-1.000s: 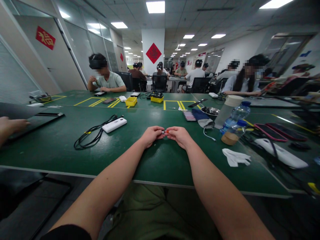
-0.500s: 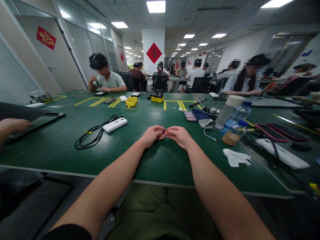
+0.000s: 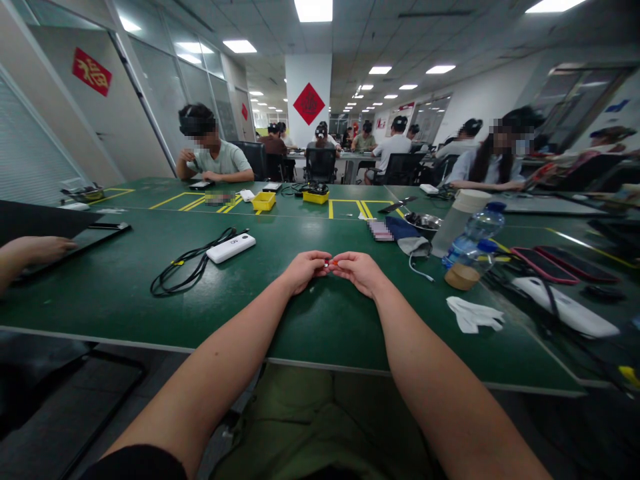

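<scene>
My left hand (image 3: 305, 270) and my right hand (image 3: 357, 271) meet above the green table (image 3: 225, 310), fingertips nearly touching. Pinched in the right fingers is a small orange-red piece (image 3: 335, 262), too small to name. Between the left thumb and fingers sits another small piece, red with a white spot (image 3: 327, 263); its kind cannot be made out either. The two pieces are close together, and fingers partly cover both. Left of my hands lies a white power bank (image 3: 231, 248) beside a coiled black cable (image 3: 183, 270).
On the right stand plastic bottles (image 3: 473, 233) and a grey-white tumbler (image 3: 457, 220), near a crumpled white tissue (image 3: 475, 315), phones (image 3: 545, 265) and another white power bank (image 3: 565, 307). Yellow trays (image 3: 263, 201) sit farther back. Another person's hand (image 3: 37, 250) rests by a black laptop-like panel at left.
My hands keep almost the same place and pinch. A white spot now shows at the left fingertips. The other person's hand at left has shifted slightly right.
</scene>
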Tool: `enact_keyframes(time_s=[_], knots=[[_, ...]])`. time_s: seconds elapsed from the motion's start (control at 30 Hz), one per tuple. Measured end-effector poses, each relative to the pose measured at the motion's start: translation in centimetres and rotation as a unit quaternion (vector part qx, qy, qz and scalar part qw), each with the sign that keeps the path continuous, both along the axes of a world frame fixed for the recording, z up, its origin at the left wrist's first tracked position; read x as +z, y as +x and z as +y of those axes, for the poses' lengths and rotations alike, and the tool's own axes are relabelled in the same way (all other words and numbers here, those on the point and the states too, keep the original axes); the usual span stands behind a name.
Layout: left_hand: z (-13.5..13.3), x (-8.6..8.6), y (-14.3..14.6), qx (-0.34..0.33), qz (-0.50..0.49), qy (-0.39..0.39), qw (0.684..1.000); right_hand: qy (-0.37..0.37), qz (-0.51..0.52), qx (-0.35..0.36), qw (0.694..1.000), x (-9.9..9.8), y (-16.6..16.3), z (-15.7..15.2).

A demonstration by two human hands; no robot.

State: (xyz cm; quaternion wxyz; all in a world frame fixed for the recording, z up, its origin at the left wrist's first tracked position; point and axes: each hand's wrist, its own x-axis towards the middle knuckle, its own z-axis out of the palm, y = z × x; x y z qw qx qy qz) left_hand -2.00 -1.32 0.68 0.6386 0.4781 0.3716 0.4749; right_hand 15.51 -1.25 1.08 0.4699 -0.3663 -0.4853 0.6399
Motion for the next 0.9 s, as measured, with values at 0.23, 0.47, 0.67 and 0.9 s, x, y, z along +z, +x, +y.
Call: enact_keyframes(time_s=[0.23,0.47,0.67,0.9], knots=[[-0.22,0.06,-0.07,-0.006,0.033,0.036,0.999,0.010,-0.019,-0.002,1.000,-0.02,0.09,-0.02],[0.05,-0.15,0.03,-0.010,0.023,0.009,1.000,0.006,0.004,-0.008,1.000,0.04,0.06,0.11],[0.34,-0.30,-0.26,-0.026,-0.020,0.018,0.999,-0.011,0.026,0.010,1.000,0.41,0.29,0.03],[0.47,-0.48,-0.43,-0.036,-0.009,0.029,0.999,-0.013,0.014,0.008,1.000,0.43,0.27,0.01]])
